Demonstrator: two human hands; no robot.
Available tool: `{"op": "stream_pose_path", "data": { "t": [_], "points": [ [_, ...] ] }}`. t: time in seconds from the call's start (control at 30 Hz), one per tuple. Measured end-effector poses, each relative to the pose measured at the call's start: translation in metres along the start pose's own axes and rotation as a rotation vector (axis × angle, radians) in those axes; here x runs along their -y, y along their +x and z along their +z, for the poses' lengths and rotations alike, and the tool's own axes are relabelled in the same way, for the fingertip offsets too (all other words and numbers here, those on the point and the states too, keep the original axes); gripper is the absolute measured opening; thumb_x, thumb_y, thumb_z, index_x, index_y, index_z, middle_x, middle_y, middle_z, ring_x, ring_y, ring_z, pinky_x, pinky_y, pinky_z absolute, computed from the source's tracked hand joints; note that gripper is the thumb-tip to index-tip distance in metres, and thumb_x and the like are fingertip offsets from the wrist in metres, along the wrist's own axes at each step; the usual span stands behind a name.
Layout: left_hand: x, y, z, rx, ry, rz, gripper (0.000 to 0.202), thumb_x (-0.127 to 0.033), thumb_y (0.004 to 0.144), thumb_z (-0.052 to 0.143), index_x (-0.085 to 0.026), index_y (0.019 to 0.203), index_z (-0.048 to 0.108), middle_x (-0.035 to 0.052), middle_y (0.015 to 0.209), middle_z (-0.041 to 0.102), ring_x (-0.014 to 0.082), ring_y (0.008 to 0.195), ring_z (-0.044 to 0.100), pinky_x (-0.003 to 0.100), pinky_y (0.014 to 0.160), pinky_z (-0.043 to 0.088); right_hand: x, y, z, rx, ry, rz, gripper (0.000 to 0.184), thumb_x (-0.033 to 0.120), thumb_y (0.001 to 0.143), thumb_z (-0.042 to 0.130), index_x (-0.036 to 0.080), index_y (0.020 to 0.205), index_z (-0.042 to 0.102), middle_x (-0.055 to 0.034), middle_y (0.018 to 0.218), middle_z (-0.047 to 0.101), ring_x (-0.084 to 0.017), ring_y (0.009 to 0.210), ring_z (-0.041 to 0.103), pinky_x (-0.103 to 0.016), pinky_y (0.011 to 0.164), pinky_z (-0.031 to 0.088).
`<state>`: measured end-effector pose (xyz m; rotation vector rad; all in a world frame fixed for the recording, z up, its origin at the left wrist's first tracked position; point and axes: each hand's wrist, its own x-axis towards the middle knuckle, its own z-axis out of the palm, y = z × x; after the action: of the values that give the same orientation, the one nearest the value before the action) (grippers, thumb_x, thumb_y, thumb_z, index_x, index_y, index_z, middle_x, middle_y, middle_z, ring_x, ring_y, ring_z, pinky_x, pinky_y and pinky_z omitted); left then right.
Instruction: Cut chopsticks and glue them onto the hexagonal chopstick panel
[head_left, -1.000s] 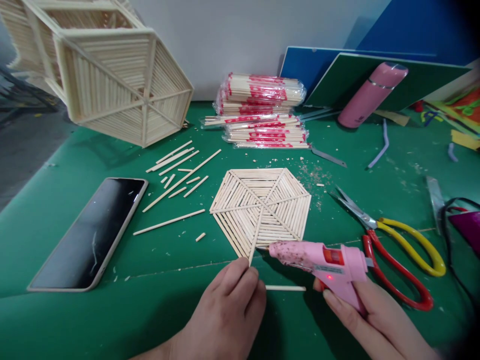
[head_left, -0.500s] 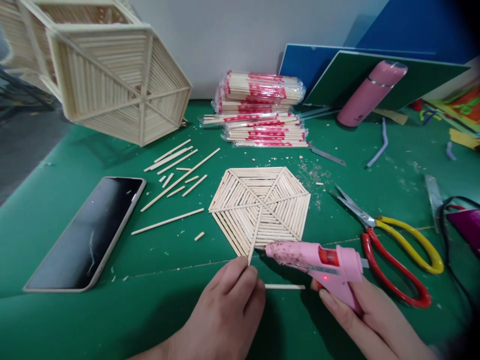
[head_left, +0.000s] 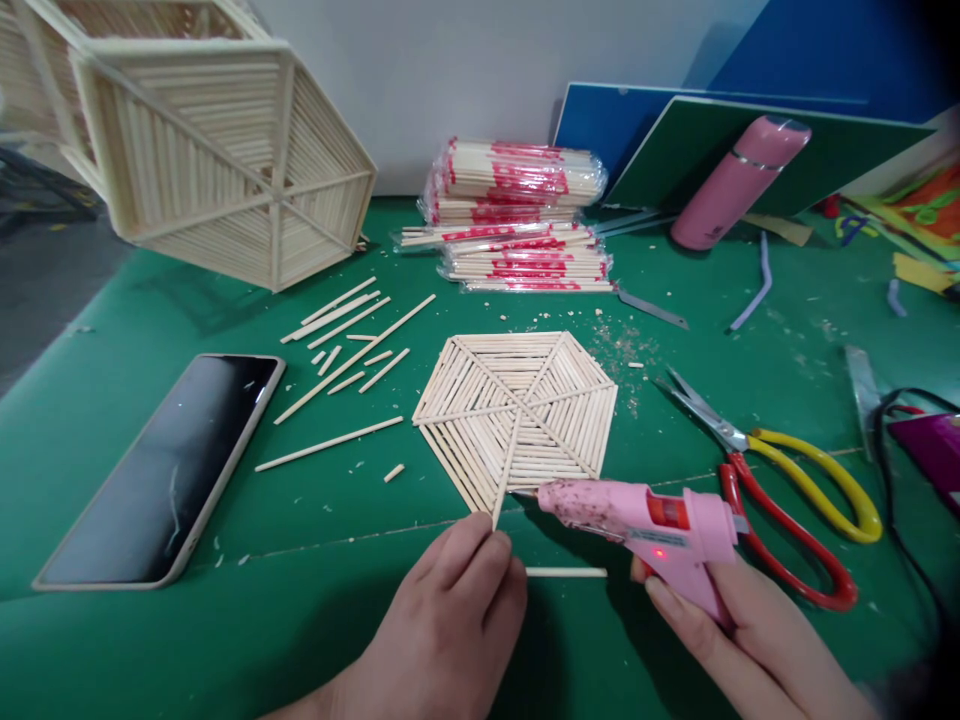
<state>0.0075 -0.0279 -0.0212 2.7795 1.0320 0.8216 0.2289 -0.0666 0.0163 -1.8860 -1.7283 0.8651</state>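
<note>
Head view looks down on a green counter (head_left: 315,600) where a flat hexagonal stick panel (head_left: 525,400) lies near the middle, just ahead of both hands. The left hand (head_left: 450,630) reaches in from the near edge. Its grip is clenched, fingertips (head_left: 480,535) pinched on the near end of a spoke stick (head_left: 504,478) that runs from the panel's centre and juts past its near edge. The right hand (head_left: 742,640) has its grip wrapped around the handle of a pink hot glue gun (head_left: 645,525), and a small red light glows on the gun's side. The gun lies nearly level and points left. Its speckled nozzle meets the panel's near edge just beside the spoke stick. A short loose stick (head_left: 566,572) lies on the counter between the two hands, below the gun.

To the right of the panel lie scissors (head_left: 787,490) with one yellow and one red handle, their blades pointing toward it. A phone (head_left: 161,470) with a dark screen lies to the left, and cut stick pieces (head_left: 345,340) are scattered between it and the panel. A large hexagonal stick basket (head_left: 217,160) lies tipped on its side at the far left. Wrapped chopstick bundles (head_left: 517,215) are stacked behind the panel, and a pink flask (head_left: 739,180) leans against a green board (head_left: 847,160) at the far right.
</note>
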Motion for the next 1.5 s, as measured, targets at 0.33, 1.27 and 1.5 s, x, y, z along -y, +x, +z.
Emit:
{"op": "stream_pose_path", "data": {
  "t": [0.33,1.27,1.5],
  "points": [
    [0.001,-0.002,0.000,0.019,0.010,0.011,0.029,-0.015,0.086,0.028,-0.013,0.087,0.057,0.0082,0.084,0.055,0.0198,0.093,0.047,0.033,0.083,0.046,-0.007,-0.003,-0.004,-0.013,-0.006,0.001,0.029,0.041,0.079,0.050,0.022,0.099,0.059,-0.0046,0.095,0.067,-0.018,0.085,0.063,-0.023,0.075,0.052],
    [0.003,-0.008,0.001,0.062,0.012,0.003,0.033,-0.019,0.088,0.027,-0.016,0.092,0.059,0.0065,0.093,0.057,0.0198,0.102,0.044,0.034,0.096,0.038,-0.026,-0.008,-0.016,0.004,-0.100,-0.122,0.019,0.032,0.082,0.047,0.022,0.095,0.056,-0.0023,0.078,0.066,-0.015,0.068,0.064,-0.018,0.059,0.052],
    [0.003,-0.010,0.001,0.082,0.006,0.002,0.029,-0.017,0.087,0.031,-0.015,0.095,0.058,0.0065,0.095,0.056,0.0213,0.105,0.044,0.035,0.095,0.038,-0.031,-0.011,-0.018,-0.008,-0.090,-0.102,0.017,0.033,0.082,0.047,0.023,0.092,0.055,-0.0010,0.070,0.064,-0.014,0.060,0.061,-0.018,0.053,0.050]
  ]
}}
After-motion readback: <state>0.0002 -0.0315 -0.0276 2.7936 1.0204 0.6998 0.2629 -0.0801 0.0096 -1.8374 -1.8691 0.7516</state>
